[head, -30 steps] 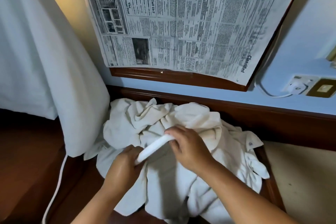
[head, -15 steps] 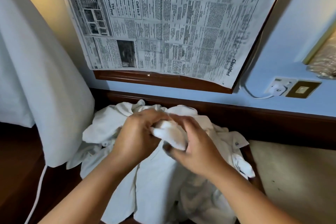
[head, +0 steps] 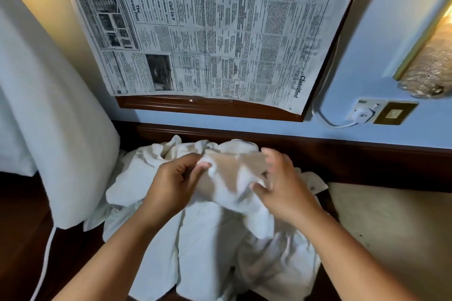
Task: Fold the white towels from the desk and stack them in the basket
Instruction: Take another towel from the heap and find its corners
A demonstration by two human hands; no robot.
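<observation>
Towel (head: 234, 178) — wider now, less bunched

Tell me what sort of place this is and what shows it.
Probably a bedroom or guest room: a heap of white towels on a dark wooden desk, what looks like a white pillow beside it, and a wall socket on the blue wall.

towels (head: 208, 239): soft matt white cloth, crumpled. tabletop (head: 22, 239): dark glossy wood. newspaper (head: 208, 27): thin matt printed paper.
</observation>
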